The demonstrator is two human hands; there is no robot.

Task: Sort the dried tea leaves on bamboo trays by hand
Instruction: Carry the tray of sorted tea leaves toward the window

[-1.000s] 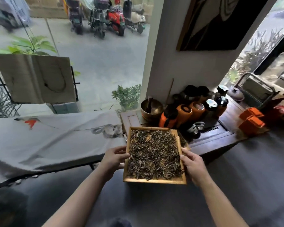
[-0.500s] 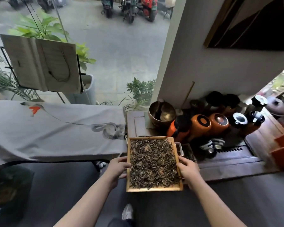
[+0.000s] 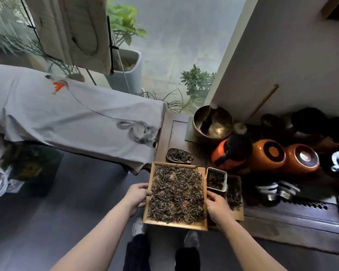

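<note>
Tea leaves (image 3: 176, 194) are spread across the tray (image 3: 174, 224), now carried closer to the low table (image 3: 294, 218) than 1 second ago. It is gripped at both rims, left hand (image 3: 136, 196) and right hand (image 3: 216, 205) curled around them. Setting down seems next; sorting is not yet begun.

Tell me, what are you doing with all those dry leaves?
A person holds a bamboo tray of tea leaves with both hands, the left hand on its left edge and the right hand on its right. It sits at the edge of a wooden table, beside a small dish and a scoop of leaves. No sorting yet.
</note>
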